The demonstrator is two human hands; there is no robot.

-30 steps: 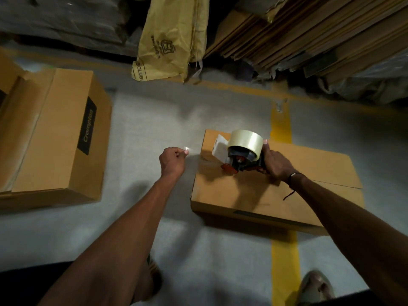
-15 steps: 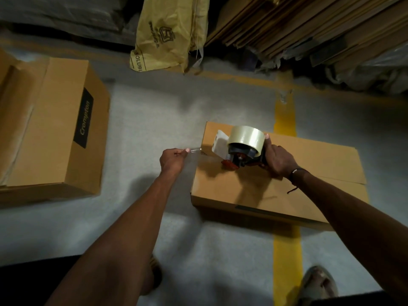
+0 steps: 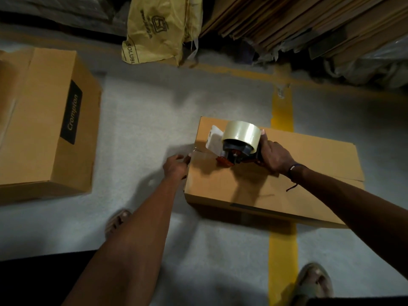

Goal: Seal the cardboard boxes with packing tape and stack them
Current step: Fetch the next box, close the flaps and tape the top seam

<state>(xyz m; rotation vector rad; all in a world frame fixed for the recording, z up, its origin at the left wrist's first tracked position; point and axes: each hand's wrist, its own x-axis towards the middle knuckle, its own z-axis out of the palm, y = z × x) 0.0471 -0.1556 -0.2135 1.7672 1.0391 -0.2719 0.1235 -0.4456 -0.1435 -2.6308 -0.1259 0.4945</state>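
R hand [image 3: 272, 156] was clamped round the handle of the red-and-black tape dispenser [image 3: 234, 151] w/ its fat clear roll, nose pressed down on top of the flat brown cardboard box [image 3: 276, 182] near its L end. My read: angled low like that so the blade end stayed on the lid and the strip could run along the centre seam. L hand [image 3: 176, 166] sat right at the box's L edge, fingers curled, pinching the loose clear tape end [image 3: 198, 152] btwn fingertips, prob. to keep it taut and fold it over the side wall before the pull started. So the box lay directly under the R hand and just beside the L, touching or nearly; couldn't tell which. Seam looked untaped further R. Box sat across the yellow floor stripe [image 3: 282, 111]. Well apart to the L, a taller brown carton with a black label [image 3: 55, 120]. Beyond, a yellowish sack [image 3: 159, 27] and leaning flat cardboard sheets [image 3: 287, 18]. Sandalled feet [image 3: 313, 281] near the bottom edge.
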